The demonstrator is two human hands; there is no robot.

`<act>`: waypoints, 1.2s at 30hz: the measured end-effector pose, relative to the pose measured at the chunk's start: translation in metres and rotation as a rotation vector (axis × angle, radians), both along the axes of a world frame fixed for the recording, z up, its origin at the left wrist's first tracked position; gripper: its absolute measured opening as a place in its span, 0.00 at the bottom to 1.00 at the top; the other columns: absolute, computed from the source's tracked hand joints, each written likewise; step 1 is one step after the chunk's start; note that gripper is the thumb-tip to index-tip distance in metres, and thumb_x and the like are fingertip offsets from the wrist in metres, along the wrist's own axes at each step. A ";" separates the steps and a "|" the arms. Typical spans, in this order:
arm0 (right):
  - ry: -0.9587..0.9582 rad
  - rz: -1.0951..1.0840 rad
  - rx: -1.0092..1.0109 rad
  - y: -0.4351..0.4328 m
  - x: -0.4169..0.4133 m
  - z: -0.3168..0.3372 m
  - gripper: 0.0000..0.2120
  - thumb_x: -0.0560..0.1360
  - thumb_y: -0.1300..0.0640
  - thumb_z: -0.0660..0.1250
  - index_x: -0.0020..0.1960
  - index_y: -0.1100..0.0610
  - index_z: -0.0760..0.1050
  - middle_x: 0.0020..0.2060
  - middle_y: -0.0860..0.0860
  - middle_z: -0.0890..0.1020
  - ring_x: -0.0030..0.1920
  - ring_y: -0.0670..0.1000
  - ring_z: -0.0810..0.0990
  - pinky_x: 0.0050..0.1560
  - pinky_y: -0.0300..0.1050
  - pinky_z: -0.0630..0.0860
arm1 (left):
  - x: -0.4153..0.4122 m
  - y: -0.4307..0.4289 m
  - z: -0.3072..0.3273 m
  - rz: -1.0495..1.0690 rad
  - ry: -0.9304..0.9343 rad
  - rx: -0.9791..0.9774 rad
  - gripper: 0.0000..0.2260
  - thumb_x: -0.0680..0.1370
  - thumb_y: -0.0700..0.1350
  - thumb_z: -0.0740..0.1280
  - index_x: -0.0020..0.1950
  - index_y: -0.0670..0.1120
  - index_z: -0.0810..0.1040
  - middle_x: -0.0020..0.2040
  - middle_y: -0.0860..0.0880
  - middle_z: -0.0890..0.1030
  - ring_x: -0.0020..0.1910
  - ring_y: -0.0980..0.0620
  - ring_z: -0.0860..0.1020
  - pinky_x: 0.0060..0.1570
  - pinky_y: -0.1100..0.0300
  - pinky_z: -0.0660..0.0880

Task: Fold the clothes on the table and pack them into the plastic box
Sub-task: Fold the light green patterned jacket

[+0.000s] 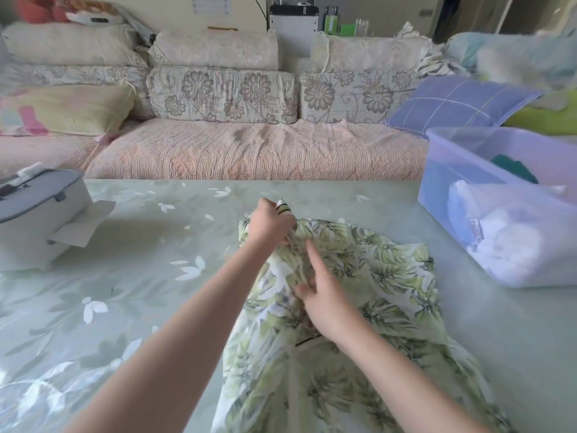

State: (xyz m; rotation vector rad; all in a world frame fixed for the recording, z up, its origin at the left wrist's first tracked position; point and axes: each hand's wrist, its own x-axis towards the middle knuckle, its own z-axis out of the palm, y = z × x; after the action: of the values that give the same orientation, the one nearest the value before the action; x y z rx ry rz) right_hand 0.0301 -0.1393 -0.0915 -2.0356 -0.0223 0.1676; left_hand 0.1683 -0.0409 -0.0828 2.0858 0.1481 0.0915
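The green leaf-print fabric garment [390,276] lies on the pale green floral table [140,245], long axis near to far. The left hand [271,225] grips its far end; the right hand [326,303] presses mid-cloth, fingers straight. The translucent lilac plastic box [443,195] stands right, nearer the right hand.

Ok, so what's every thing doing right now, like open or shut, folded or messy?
shirt: unfolded, crumpled on the table.
box: open, no lid on, partly filled.
left grip: curled round the shirt's collar end.
right grip: lying on the shirt, one finger straight.
grey case: looks shut.
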 end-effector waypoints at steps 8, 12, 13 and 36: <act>0.093 -0.011 -0.159 -0.043 0.011 -0.018 0.36 0.80 0.66 0.54 0.76 0.38 0.41 0.67 0.51 0.71 0.33 0.45 0.74 0.31 0.35 0.71 | 0.012 -0.050 -0.030 -0.023 0.060 0.314 0.18 0.74 0.38 0.62 0.62 0.38 0.64 0.56 0.40 0.74 0.53 0.40 0.76 0.43 0.52 0.74; 0.028 0.084 -0.523 -0.046 0.010 -0.028 0.43 0.77 0.71 0.53 0.75 0.38 0.34 0.42 0.53 0.75 0.28 0.47 0.67 0.27 0.40 0.64 | 0.014 -0.063 -0.054 -0.043 0.057 0.483 0.20 0.77 0.42 0.64 0.66 0.39 0.63 0.62 0.40 0.72 0.57 0.40 0.75 0.44 0.54 0.70; -0.009 0.088 -0.637 -0.046 0.009 -0.031 0.43 0.76 0.71 0.54 0.75 0.39 0.33 0.44 0.54 0.75 0.30 0.48 0.69 0.28 0.40 0.65 | 0.015 -0.064 -0.059 -0.046 0.059 0.492 0.21 0.77 0.46 0.65 0.67 0.40 0.63 0.63 0.41 0.72 0.57 0.40 0.75 0.44 0.54 0.70; -0.253 0.136 -0.678 -0.061 0.006 -0.024 0.23 0.80 0.56 0.56 0.74 0.43 0.60 0.76 0.43 0.55 0.76 0.52 0.48 0.74 0.56 0.40 | -0.092 0.010 -0.038 -0.335 -0.188 0.541 0.20 0.81 0.42 0.59 0.73 0.49 0.65 0.73 0.48 0.65 0.68 0.50 0.69 0.69 0.56 0.63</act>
State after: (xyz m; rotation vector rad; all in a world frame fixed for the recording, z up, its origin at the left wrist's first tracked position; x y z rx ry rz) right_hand 0.0359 -0.1999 -0.1155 -2.7235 -0.2979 -0.0051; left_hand 0.0759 -0.0311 -0.1208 2.5921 -0.3808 0.1338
